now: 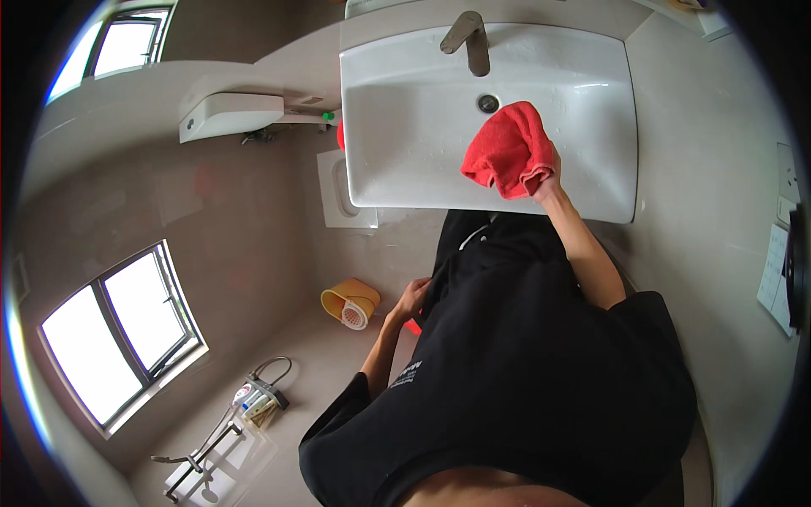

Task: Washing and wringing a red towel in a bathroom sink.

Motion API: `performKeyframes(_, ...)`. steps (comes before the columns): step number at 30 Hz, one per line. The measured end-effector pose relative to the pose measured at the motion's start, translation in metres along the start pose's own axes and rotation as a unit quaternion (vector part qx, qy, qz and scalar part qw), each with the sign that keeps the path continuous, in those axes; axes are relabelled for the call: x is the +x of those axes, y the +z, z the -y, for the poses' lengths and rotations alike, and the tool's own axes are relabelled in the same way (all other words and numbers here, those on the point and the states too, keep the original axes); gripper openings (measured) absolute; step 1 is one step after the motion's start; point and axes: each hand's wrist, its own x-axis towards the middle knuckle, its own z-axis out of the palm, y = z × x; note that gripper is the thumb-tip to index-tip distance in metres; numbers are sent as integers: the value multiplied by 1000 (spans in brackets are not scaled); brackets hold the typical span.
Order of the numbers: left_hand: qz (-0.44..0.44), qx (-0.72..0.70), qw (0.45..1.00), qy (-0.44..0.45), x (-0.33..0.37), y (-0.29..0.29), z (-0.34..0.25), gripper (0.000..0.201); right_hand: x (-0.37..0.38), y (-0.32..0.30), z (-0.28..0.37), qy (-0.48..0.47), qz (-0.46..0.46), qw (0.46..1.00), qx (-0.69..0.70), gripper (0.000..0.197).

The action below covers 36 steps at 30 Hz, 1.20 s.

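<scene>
Red cloth (pixel 503 148) in the right grip (pixel 551 177), over a white washbasin (pixel 393 165)

Seen from above, through a wide round-edged lens: a bathroom, and a person in a black short-sleeved shirt (pixel 549 363) in front of the washbasin. Bunched at the end of the outstretched right forearm (pixel 583 245), the red cloth, soft and thick-looking, with a folded hem toward the wrist. Grasped at its right side, with most of the fingers hidden behind the fabric. Positioned over the near part of the washbasin, just below the round drain (pixel 487 103) and well apart from the metal tap (pixel 473 49) at the far rim. Cannot tell whether touching the bowl or just above it.

Away from the washbasin, down at the person's left side, the left grip (pixel 413 297), against dark clothing. Cannot tell whether clenched or released, with fingertips lost against the black. Just below, a small patch of red (pixel 412 326), too little visible to name.

On the floor farther left, a yellow bucket (pixel 365 292) with a white perforated basket (pixel 354 316) at its mouth. Beside the washbasin, a white squat toilet pan (pixel 328 190). On the left, a window (pixel 122 334) with bright panes in dark frames; below, a shower fitting (pixel 203 463) and a small rack (pixel 269 397) of bottles. On the right wall, a pale sheet of paper (pixel 770 266)
</scene>
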Motion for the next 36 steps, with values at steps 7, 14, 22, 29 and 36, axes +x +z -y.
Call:
performKeyframes(7, -181, 378, 865, 276, 49, 54, -176, 26, 38, -28, -19, -4, -3, 999, 39, 33)
performKeyframes(14, -233, 219, 884, 341, 184, 55, -399, 53, 67, -22, -42, -15, -23, 998, 49, 31)
performKeyframes(22, -81, 203, 941, 258, 197, 77, -425, 38, 92, -25, -42, -57, -66, 994, 72, 34)
performKeyframes(29, -95, 11, 956, 276, 208, 82, -358, 56, 110, -30, -50, -70, -3, 997, 34, 44)
performKeyframes(36, 89, -127, 983, 102, 250, 64, -299, 58, 135, -55, -56, -149, 213, 965, 23, 58)
